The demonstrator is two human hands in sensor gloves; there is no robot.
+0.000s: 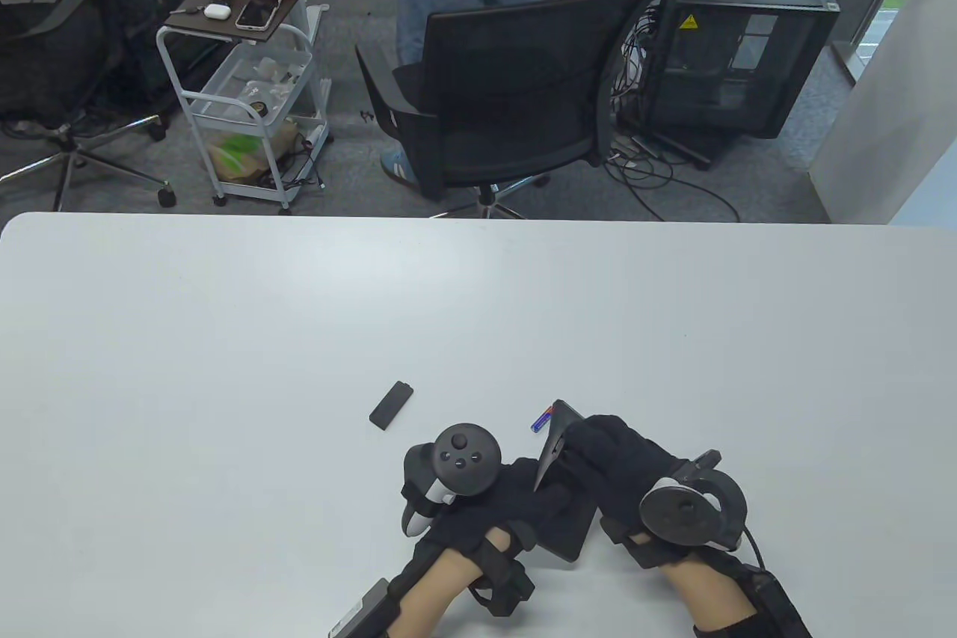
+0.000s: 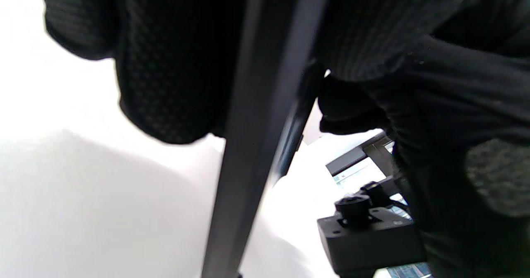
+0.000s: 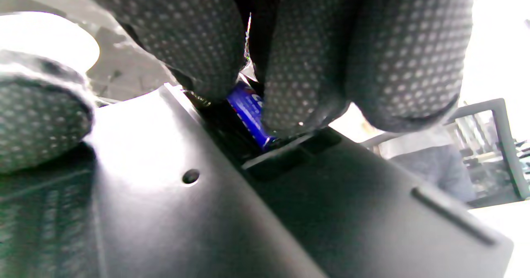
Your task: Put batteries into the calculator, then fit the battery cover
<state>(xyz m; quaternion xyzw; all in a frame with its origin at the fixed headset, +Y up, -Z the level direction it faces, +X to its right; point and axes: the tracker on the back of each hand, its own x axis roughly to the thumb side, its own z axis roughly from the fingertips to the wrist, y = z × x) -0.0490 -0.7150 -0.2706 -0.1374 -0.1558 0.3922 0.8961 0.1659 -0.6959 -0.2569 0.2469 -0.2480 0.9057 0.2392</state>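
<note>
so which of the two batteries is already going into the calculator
The blue battery under the right hand's fingertips, pressed into the calculator compartment. The other battery lies loose on the table beyond it.

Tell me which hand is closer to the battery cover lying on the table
Left. The left hand lies nearest the battery cover, below and right of it. The right hand sits farther right, on the calculator.

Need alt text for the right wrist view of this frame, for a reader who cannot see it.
Gloved fingers of the right hand press a blue battery into the open compartment on the back of a black calculator, seen close up and tilted. Another gloved fingertip rests at the calculator's left edge; a blurred, bright room shows behind.
</note>
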